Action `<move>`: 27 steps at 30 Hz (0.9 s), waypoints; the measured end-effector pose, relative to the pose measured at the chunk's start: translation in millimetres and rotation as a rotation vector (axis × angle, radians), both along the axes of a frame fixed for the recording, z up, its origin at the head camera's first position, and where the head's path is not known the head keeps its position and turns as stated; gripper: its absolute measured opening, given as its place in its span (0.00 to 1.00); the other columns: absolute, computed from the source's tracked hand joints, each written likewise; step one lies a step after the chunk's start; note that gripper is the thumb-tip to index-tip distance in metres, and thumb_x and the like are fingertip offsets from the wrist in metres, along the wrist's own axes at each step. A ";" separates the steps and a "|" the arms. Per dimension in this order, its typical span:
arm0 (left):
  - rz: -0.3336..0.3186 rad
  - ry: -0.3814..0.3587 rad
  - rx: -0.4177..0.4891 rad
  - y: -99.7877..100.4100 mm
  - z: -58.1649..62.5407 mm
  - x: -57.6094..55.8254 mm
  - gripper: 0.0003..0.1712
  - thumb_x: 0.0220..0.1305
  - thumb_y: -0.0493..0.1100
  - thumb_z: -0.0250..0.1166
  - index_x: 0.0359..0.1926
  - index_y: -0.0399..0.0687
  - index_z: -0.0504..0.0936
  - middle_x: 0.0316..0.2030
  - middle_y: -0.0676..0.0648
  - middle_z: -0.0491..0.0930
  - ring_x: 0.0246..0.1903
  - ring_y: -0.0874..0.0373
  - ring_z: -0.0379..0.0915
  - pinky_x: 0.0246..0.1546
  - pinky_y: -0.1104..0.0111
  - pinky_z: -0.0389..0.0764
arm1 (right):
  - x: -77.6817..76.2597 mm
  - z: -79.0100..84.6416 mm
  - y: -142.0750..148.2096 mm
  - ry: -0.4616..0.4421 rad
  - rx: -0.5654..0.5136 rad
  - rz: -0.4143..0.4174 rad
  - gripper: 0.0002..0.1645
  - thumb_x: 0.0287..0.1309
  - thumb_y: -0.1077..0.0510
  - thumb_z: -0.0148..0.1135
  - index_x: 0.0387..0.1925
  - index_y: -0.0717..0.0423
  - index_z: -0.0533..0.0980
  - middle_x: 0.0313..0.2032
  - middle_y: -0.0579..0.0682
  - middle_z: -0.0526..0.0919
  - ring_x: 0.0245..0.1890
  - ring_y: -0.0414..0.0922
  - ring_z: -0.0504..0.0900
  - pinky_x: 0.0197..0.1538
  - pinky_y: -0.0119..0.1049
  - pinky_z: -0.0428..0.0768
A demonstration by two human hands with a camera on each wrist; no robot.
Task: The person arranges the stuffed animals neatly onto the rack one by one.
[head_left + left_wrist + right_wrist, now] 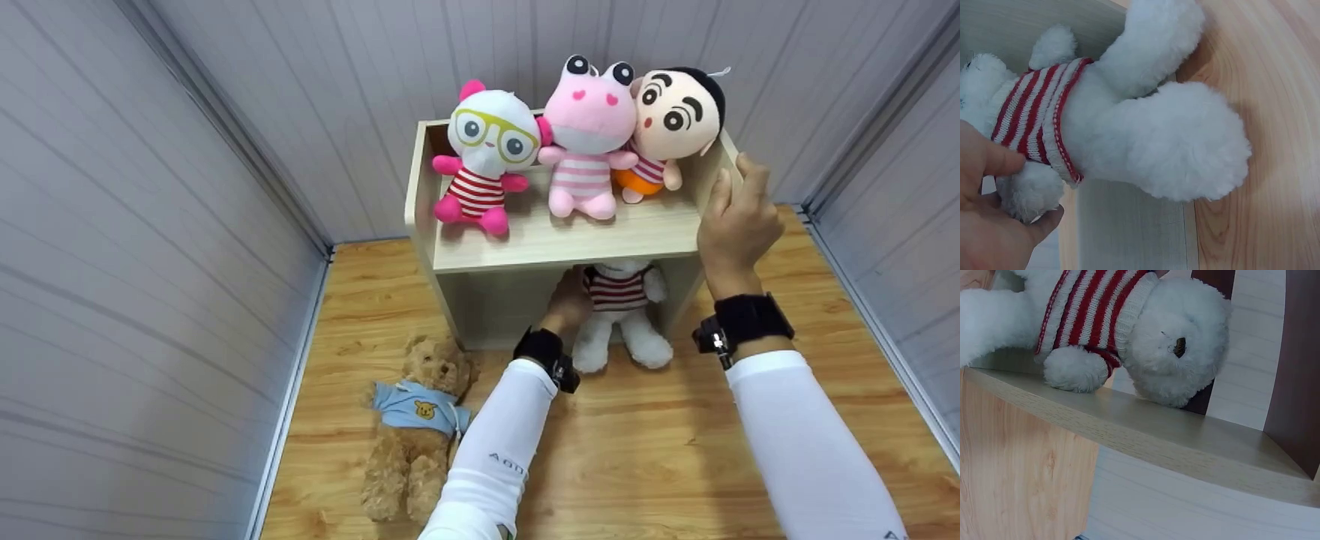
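A white teddy bear [616, 334] in a red-and-white striped sweater sits in the lower compartment of a small wooden shelf [570, 244], legs out over the front edge. My left hand [571, 300] is at its side; in the left wrist view, the thumb and fingers grip the bear's fluffy arm [1030, 191]. Up at the right side panel, my right hand [739, 221] holds the panel's edge between thumb and fingers. The upper board hides the bear's head in the head view, while the right wrist view shows its face [1176, 343] near the side panel.
On the upper board sit a pink-and-white panda plush [480, 191], a pink frog plush [581, 180] and a black-haired boy doll [679, 112]. A brown teddy bear [420, 439] in a blue top lies on the wooden floor left of my left arm. Grey panel walls [360, 90] enclose the corner.
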State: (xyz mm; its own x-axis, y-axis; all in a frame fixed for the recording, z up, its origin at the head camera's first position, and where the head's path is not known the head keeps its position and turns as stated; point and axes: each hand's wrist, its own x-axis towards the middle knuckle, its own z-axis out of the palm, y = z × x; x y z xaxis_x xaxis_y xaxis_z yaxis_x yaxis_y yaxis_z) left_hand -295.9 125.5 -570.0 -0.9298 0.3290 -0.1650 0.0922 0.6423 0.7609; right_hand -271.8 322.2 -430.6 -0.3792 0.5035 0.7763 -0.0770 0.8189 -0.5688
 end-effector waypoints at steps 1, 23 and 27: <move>-0.008 0.000 0.013 -0.6 -0.6 0.2 0.36 0.73 0.33 0.46 0.80 0.43 0.52 0.78 0.38 0.57 0.77 0.46 0.55 0.77 0.60 0.60 | 0.0 0.1 0.0 0.001 -0.001 0.000 0.23 0.74 0.44 0.54 0.53 0.60 0.77 0.47 0.60 0.89 0.35 0.69 0.86 0.34 0.64 0.74; 0.103 0.163 0.186 -37.5 -37.8 29.4 0.41 0.71 0.43 0.63 0.78 0.40 0.57 0.76 0.36 0.61 0.75 0.44 0.60 0.76 0.58 0.62 | 0.8 -0.1 -0.3 -0.008 -0.017 0.004 0.24 0.74 0.44 0.54 0.53 0.60 0.77 0.49 0.60 0.89 0.40 0.67 0.87 0.36 0.64 0.76; 0.076 0.205 0.224 -51.3 -34.3 44.5 0.38 0.71 0.38 0.61 0.77 0.37 0.58 0.74 0.33 0.63 0.73 0.41 0.62 0.74 0.54 0.66 | 0.6 0.3 0.0 -0.015 -0.017 0.013 0.24 0.74 0.44 0.54 0.53 0.60 0.77 0.47 0.61 0.89 0.39 0.67 0.87 0.36 0.64 0.76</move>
State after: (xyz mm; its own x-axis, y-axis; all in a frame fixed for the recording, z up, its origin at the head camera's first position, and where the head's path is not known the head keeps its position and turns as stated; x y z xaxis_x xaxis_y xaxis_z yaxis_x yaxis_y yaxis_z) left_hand -251.4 74.2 -604.3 -0.9594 0.2646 0.0974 0.2168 0.4714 0.8548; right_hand -271.2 322.2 -430.3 -0.3974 0.5112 0.7621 -0.0794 0.8082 -0.5835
